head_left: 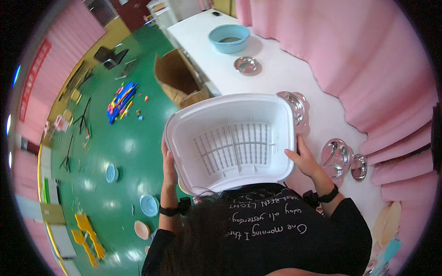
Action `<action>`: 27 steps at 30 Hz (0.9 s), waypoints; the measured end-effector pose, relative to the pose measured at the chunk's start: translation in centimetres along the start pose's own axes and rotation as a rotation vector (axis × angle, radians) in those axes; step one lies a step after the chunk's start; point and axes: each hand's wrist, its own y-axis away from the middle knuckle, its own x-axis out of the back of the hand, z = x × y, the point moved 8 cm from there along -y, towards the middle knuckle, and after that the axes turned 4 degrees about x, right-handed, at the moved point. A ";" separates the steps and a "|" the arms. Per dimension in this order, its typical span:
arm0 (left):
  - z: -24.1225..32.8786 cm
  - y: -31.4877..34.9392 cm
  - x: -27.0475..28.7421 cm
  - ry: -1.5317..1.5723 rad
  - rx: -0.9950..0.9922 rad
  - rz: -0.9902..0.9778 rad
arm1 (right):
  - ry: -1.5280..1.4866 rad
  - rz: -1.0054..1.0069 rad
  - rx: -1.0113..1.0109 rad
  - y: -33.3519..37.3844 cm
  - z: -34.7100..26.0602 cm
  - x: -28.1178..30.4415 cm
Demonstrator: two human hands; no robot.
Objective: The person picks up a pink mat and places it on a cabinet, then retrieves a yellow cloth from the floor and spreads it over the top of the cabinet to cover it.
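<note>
In front of my body I hold up a large white plastic tub (230, 110), its open top toward me and rows of ribs or slots across the bottom. My left hand (168, 162) grips its left side, with part of the fingers hidden behind the wall. On the other side my right hand (305, 157) clasps the right edge, thumb against the rim and the remaining fingers out of sight. Just beyond that edge, a metal divided tray (298, 110) is partly covered by the tub.
A white table (281, 71) bears a blue basin (229, 33), a metal bowl (247, 66), another divided tray (336, 161) and a small metal dish (359, 166). Beside it stands an open cardboard box (177, 76). Colourful toys (122, 103), light-blue bowls (148, 205) and yellow plastic pieces (88, 237) lie on the green floor.
</note>
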 end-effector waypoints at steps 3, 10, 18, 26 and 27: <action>-1.4 -8.8 -2.5 0.043 -0.018 -0.150 | -0.014 0.165 -0.053 -2.4 0.1 2.5; -4.2 -27.0 -9.6 0.032 -0.037 -0.554 | 0.011 0.580 -0.122 -7.3 -1.5 6.0; -6.3 -44.2 -26.1 0.044 0.010 -0.856 | -0.069 1.057 -0.116 -13.7 -0.3 15.5; -15.6 -54.1 -37.4 -0.045 0.221 -1.008 | 0.051 1.091 -0.221 -20.3 8.4 23.4; -16.4 -54.8 -37.5 -0.013 0.204 -1.050 | 0.030 1.078 -0.273 -21.6 8.8 22.8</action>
